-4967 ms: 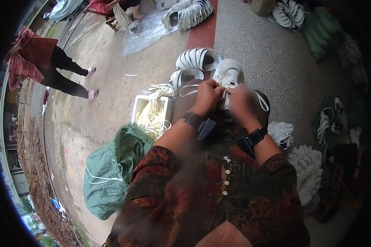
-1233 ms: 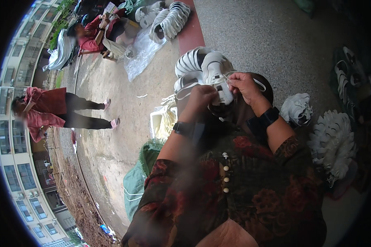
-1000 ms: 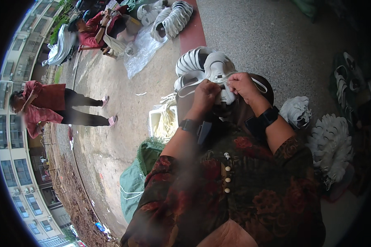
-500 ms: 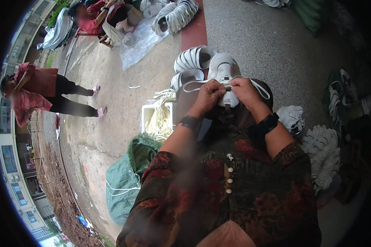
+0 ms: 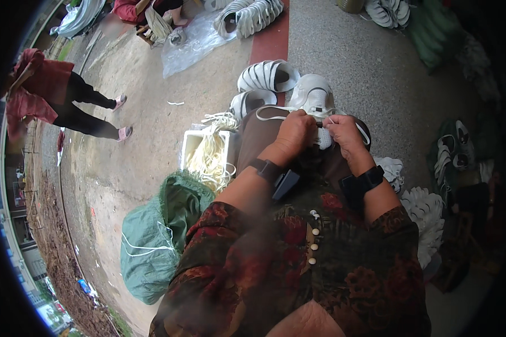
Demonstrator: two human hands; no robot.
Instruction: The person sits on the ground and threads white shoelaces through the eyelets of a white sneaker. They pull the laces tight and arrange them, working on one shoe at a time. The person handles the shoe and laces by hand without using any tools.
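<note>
A white and grey shoe upper (image 5: 311,92) rests on my brown-trousered lap, toe pointing away from me. My left hand (image 5: 298,132) is closed on its left side by the tongue; the fingertips are partly hidden. Between thumb and fingers my right hand (image 5: 344,132) pinches a white shoelace (image 5: 271,111) over the lacing area. Part of this lace loops out left of my left hand, and another bit curves beside my right wrist. The pale mesh tongue (image 5: 324,138) shows between the hands.
To the left stand a white box (image 5: 193,147) of loose laces and a green sack (image 5: 152,247). Nested shoe uppers (image 5: 268,77) lie ahead, more white uppers (image 5: 424,216) to the right. A person (image 5: 53,92) stands at far left; another (image 5: 135,10) sits at the back.
My view has shifted slightly, so surroundings sit differently. My left hand has turned, its back now covering more of the upper. The right hand still pinches the lace, a little further right.
</note>
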